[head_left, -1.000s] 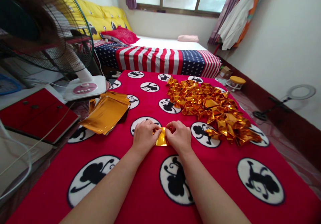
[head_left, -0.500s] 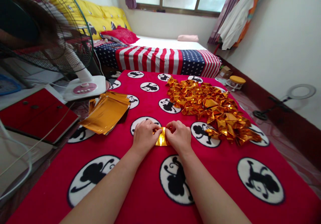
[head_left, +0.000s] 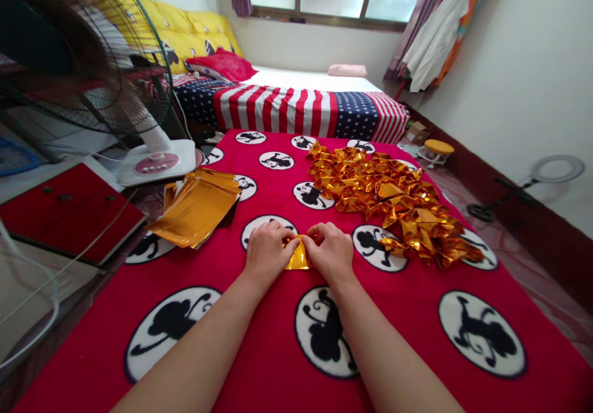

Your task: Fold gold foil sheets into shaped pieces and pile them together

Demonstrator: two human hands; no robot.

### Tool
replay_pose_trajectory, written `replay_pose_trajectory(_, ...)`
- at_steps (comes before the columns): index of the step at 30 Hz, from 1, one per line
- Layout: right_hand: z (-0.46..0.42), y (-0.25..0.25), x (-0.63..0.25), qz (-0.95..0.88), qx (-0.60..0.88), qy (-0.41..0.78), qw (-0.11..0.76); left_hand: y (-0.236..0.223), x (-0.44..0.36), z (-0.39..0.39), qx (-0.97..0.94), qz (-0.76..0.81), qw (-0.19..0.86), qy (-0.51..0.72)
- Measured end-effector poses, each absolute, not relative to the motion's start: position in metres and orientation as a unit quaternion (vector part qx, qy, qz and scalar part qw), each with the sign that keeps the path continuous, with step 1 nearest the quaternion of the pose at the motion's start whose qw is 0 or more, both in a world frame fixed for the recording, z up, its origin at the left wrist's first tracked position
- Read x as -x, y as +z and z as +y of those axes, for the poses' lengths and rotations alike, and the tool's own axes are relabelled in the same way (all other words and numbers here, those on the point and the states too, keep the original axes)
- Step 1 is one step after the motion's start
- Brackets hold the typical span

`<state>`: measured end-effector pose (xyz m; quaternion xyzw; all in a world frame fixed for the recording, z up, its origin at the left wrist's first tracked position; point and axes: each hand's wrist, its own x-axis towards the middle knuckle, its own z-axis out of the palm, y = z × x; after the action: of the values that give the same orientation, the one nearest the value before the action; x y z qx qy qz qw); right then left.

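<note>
A small sheet of shiny gold foil paper (head_left: 299,258) lies on the red cloth between my two hands. My left hand (head_left: 269,249) pinches its left side, thumb on top and fingers curled behind. On the opposite side my right hand (head_left: 331,252) grips it the same way, the thumbs close together at its upper edge. My fingers cover both ends of the foil. To the right spreads a heap of folded gold foil pieces (head_left: 384,187). A stack of flat gold foil sheets (head_left: 197,209) rests to the left.
A red cloth with monkey prints (head_left: 393,339) covers the table. At the left an electric fan (head_left: 157,154) stands beside a red cabinet (head_left: 74,209). Behind are a bed (head_left: 296,107) and a yellow stool (head_left: 438,147); a ring light (head_left: 556,169) stands at the right.
My right thumb has shifted slightly left, nearer the left thumb, and the foil between them looks a little more bent. The heap and the stack are unchanged.
</note>
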<state>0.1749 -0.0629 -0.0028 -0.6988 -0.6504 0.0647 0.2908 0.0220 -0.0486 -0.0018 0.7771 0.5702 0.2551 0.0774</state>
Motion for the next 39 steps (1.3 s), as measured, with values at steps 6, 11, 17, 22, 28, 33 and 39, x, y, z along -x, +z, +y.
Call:
replay_pose_trajectory(6, -0.063, -0.003, -0.175, -0.654, 0.696, 0.071, 0.287, -0.001, -0.022, -0.049, -0.775, 0.572, 0.085, 0.256)
replay_pose_trajectory(11, -0.063, -0.003, -0.175, -0.654, 0.695, 0.073, 0.290, 0.000, -0.022, -0.050, -0.773, 0.574, 0.091, 0.257)
replay_pose_trajectory(17, -0.063, -0.004, -0.175, -0.653, 0.696, 0.071, 0.289, -0.001, -0.022, -0.049, -0.772, 0.572, 0.097, 0.260)
replay_pose_trajectory(22, -0.062, -0.004, -0.177, -0.653, 0.694, 0.084, 0.292, -0.001, -0.022, -0.048, -0.768, 0.577, 0.097, 0.260)
replay_pose_trajectory(28, -0.061, -0.004, -0.180, -0.647, 0.692, 0.112, 0.299, 0.001, -0.022, -0.048, -0.768, 0.578, 0.110, 0.253)
replay_pose_trajectory(33, -0.060, -0.007, -0.182, -0.641, 0.693, 0.120, 0.308, 0.002, -0.021, -0.048, -0.767, 0.580, 0.117, 0.250)
replay_pose_trajectory(39, -0.059, -0.006, -0.187, -0.628, 0.702, 0.119, 0.313, 0.002, -0.021, -0.048, -0.765, 0.580, 0.122, 0.253)
